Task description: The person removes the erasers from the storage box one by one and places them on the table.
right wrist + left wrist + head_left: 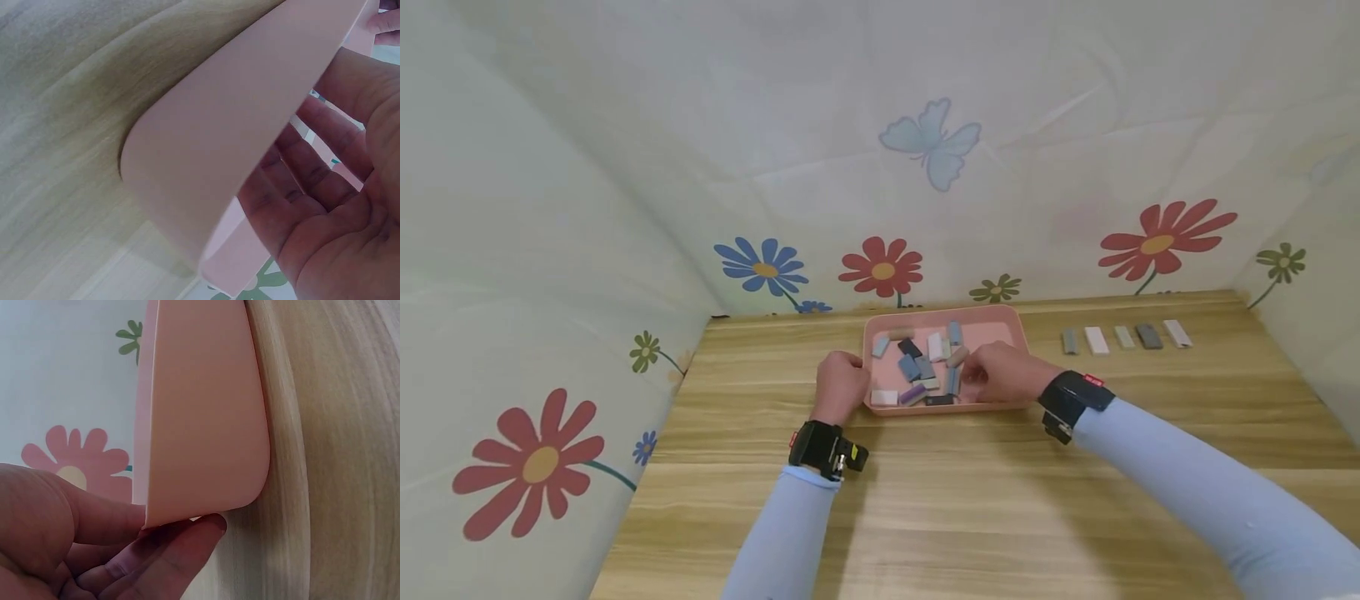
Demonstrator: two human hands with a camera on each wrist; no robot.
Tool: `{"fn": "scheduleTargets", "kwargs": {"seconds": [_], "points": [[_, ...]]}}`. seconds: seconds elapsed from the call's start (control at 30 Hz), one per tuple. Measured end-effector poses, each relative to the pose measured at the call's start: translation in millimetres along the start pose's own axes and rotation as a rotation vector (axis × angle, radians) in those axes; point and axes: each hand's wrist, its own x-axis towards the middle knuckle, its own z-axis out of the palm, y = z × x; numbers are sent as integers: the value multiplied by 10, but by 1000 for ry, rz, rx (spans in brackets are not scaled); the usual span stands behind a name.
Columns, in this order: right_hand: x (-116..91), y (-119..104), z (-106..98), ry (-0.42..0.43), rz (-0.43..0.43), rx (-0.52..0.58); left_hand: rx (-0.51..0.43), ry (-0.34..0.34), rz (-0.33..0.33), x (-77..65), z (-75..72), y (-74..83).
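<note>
A pink tray [1015, 329] holds several small blocks in blue, white, grey, black and brown, one of them a purple block [914, 395]. My left hand [841, 386] pinches the tray's left rim, thumb at the edge and fingers beneath it in the left wrist view. Inside the tray's right half, my right hand [1000, 371] reaches down beside a brown block [957, 357] and an upright-lying blue block [952, 381]. In the right wrist view, its fingers [312, 165] are spread and slightly bent, their tips hidden behind the tray wall. I see nothing held there.
On the wooden table [940, 517], right of the tray, several blocks lie in a spaced row, among them a white block [1096, 340] and a dark grey block [1148, 336]. A flower-printed curtain [760, 183] borders the table at the back and sides.
</note>
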Motion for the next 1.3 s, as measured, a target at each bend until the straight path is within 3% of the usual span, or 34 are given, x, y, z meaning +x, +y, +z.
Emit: {"fn": "scheduleTargets", "kwargs": {"seconds": [0.37,0.57,0.93,1.17,1.3], "points": [[-23,-31,-10,14,7,-15,-25,-47,-53,41,2,-4],[-14,-52,7,15,-28,-39,14,-77,-55,70,-6,24],[103,-27,148,67,-88,-73,163,-12,46,-12,-15,91],[92,-47,108,63,-124,-58,155,-24,3,3,-24,124],[75,-28,106,73,-132,-108,118,-34,-13,14,-27,118]]}}
